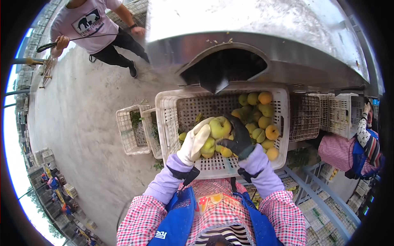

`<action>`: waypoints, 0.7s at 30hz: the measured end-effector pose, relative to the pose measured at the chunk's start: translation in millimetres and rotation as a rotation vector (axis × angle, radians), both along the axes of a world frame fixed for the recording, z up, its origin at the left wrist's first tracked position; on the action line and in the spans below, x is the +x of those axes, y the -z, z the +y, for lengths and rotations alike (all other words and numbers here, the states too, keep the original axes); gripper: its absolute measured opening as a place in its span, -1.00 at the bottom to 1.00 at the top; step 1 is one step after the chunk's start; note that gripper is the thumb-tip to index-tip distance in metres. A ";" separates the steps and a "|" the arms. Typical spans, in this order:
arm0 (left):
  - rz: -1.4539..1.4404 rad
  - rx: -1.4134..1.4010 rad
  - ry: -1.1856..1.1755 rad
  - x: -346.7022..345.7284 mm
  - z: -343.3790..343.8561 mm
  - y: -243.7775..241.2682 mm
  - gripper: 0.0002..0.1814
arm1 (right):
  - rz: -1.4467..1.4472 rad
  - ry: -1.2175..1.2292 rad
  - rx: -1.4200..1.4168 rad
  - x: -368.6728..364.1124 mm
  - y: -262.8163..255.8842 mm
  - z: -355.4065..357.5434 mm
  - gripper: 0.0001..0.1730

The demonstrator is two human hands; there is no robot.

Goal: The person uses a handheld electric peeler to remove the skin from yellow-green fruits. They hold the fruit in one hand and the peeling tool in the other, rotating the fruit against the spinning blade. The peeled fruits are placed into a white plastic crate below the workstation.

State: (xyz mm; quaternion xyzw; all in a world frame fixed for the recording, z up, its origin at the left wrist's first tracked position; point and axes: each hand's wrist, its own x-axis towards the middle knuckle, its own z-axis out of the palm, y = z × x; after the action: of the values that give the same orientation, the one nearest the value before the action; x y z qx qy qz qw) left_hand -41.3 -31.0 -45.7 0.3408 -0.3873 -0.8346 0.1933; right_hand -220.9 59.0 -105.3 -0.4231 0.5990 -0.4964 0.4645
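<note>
My left hand (197, 142), in a cream-white glove, holds a large yellow-green peach (220, 126) from its left side. Around the right side of that same fruit curl the fingers of my right hand (239, 138), in a black glove. A second greenish peach (208, 145) lies just under my left fingers; whether they grip it too is unclear. Both hands are inside a white perforated plastic crate (212, 170). Orange and green-yellow peaches (264, 122) are heaped in the crate's right half, partly hidden by my right hand.
Beyond the crate rises a metal machine (255, 18) with a dark opening (224, 67). Smaller crates (133, 130) with leaves stand left; more crates (341, 113) stand right. A person (87, 27) holds a dark cord at upper left. Another person (351, 150) is at right, near blue metal rails (323, 200).
</note>
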 end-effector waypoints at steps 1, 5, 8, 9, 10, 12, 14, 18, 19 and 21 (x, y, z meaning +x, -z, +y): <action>0.006 0.020 -0.008 4.8 -3.6 -13.2 -0.34 | 0.027 -0.014 -0.024 1.3 -21.9 -1.5 0.04; -0.014 -0.170 -0.003 5.2 -22.3 -47.0 -0.40 | 0.407 0.178 -0.202 23.5 -73.0 -14.4 0.09; -0.032 -0.366 -0.001 3.9 -41.9 -63.7 -0.43 | 0.498 0.238 -0.238 22.1 -89.2 -37.7 0.05; -0.059 -0.502 -0.014 3.6 -47.3 -69.5 -0.45 | 0.534 0.251 -0.264 21.4 -95.8 -49.3 0.04; -0.078 -0.517 -0.061 1.5 -51.2 -66.7 -0.46 | 0.678 0.349 -0.402 20.4 -107.2 -63.5 -0.04; -0.159 -0.569 -0.075 6.2 -64.6 -56.3 -0.46 | 0.873 0.401 -0.393 14.3 -94.2 -91.8 -0.12; -0.042 -0.185 -0.317 10.7 -50.0 -45.3 -0.53 | 0.983 0.406 -0.311 15.1 -81.8 -111.4 -0.28; 0.182 0.311 -0.465 9.2 -42.0 -35.1 -0.57 | 0.792 0.307 -0.143 1.3 -65.3 -160.0 -0.27; 0.208 0.309 -0.468 9.1 -39.8 -32.9 -0.57 | 0.717 0.325 -0.095 0.0 -65.8 -175.4 -0.27; 0.248 0.317 -0.483 10.4 -40.1 -32.3 -0.56 | 0.708 0.360 -0.091 2.1 -72.5 -180.9 -0.25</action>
State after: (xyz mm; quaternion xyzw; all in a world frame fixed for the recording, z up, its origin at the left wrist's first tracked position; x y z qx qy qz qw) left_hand -30.9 -71.1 -13.4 0.3446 -0.1339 -0.8496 0.3762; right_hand -218.9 -121.9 -32.8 -0.4766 0.7639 -0.4195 0.1157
